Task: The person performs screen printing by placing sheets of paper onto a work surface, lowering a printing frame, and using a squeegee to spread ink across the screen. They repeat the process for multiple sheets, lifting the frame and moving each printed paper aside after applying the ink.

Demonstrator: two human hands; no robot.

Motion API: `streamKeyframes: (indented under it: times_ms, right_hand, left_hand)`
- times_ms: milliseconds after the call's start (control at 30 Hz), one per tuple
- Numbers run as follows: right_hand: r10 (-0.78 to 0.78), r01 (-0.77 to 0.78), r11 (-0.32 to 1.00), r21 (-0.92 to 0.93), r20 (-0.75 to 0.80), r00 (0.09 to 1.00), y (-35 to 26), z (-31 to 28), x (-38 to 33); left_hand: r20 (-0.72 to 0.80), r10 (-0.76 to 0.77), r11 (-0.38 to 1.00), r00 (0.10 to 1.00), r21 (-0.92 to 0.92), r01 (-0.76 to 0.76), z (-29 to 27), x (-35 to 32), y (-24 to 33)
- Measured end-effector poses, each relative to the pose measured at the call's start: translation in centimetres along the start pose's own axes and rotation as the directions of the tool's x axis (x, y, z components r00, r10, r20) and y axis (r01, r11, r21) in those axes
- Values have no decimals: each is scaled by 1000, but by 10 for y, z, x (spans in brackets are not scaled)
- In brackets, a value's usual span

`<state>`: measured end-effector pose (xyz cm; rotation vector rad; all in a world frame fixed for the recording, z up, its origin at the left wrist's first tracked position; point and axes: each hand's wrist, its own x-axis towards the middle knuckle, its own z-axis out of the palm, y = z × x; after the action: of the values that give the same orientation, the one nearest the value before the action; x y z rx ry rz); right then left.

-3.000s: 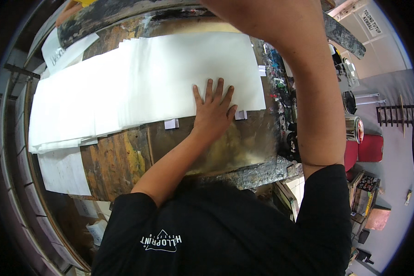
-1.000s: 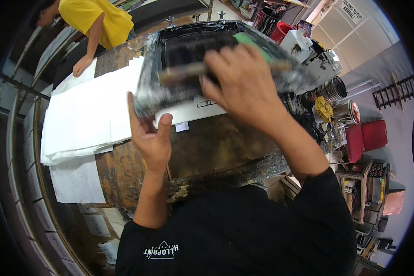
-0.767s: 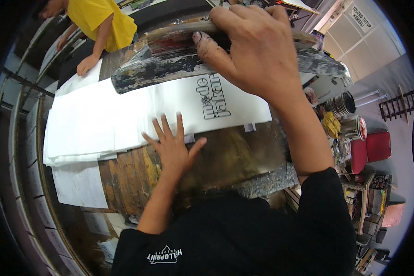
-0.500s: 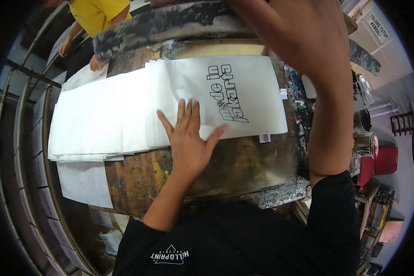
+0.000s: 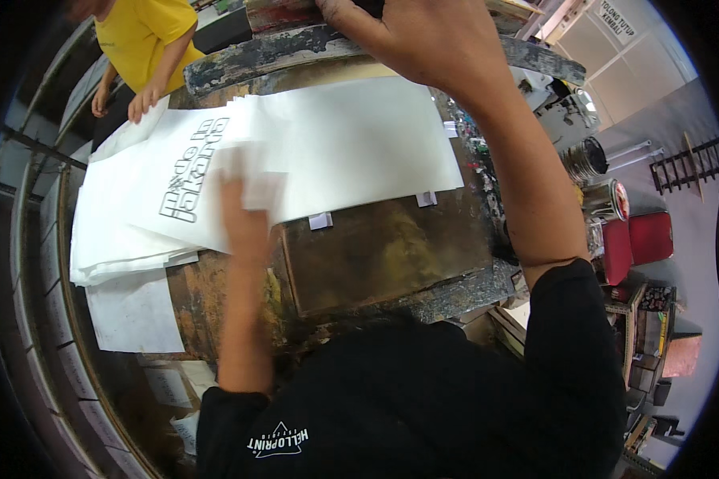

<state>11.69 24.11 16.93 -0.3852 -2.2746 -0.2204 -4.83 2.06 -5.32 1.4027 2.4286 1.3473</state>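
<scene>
My left hand (image 5: 244, 211) is smeared by motion over the white sheets; its fingers do not show clearly. Beside it, on the left pile, lies a printed white sheet (image 5: 148, 180) with black outlined lettering. A blank white sheet (image 5: 367, 144) lies to its right on the dark, stained printing board (image 5: 391, 255). My right hand (image 5: 431, 36) is raised at the top edge, in front of an ink-crusted frame bar (image 5: 272, 60). Most of its fingers are cut off by the picture, so its grip is hidden.
A person in a yellow shirt (image 5: 144, 40) stands at the far left, one hand near the pile. Small white tabs (image 5: 320, 220) sit along the board's near edge. Metal racks (image 5: 36, 239) rise at left. Cans (image 5: 605, 199) and a red chair (image 5: 649, 235) are at right.
The printed sheet has shifted left onto the pile, and a blank sheet shows on the board. My left hand has moved left. My right hand has moved left at the top; the view has shifted.
</scene>
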Motion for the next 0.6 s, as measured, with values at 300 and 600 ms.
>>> streamKeyframes:
  times_ms: [300,600]
  right_hand:
    - [-6,5,999,36,34,999,0,-6,7]
    - [71,-98,990,97,256,964,4,-20,27]
  left_hand:
    - [404,109,830,908,466,-307,210,-43,33]
    - [402,160,879,902,358,-315,205,-32,52]
